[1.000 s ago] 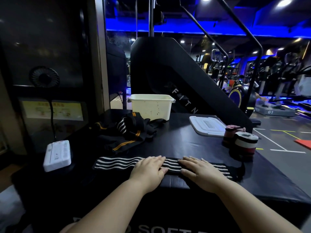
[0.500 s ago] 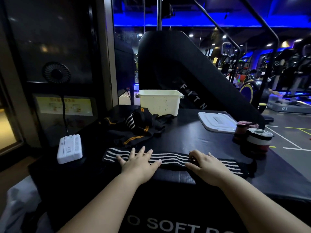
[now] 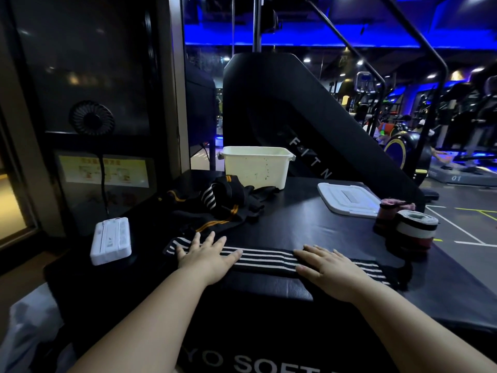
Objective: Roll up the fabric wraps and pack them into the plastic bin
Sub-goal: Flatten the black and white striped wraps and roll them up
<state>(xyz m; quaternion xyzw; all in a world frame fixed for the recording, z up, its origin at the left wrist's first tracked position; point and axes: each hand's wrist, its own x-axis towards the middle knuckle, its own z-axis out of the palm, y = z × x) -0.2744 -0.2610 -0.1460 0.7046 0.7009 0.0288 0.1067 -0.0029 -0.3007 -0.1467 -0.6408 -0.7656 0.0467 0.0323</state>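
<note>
The striped wrap [image 3: 269, 261] lay flat under both palms, fingers spread: left hand [image 3: 207, 255] near one end, right hand [image 3: 326, 267] toward the other. Beyond the left hand lay loose wraps [image 3: 215, 203], then the plastic bin [image 3: 256, 166]; rolled wraps [image 3: 415, 228] stood beyond the right.

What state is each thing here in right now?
Striped wrap: unrolled, flat under both hands.
Left hand: open, pressing the wrap.
Right hand: open, pressing the wrap.
Plastic bin: uncovered, upright.
Lid: off, lying flat.
Rolled wraps: rolled, standing on end.
Wrap pile: unrolled, tangled.
</note>
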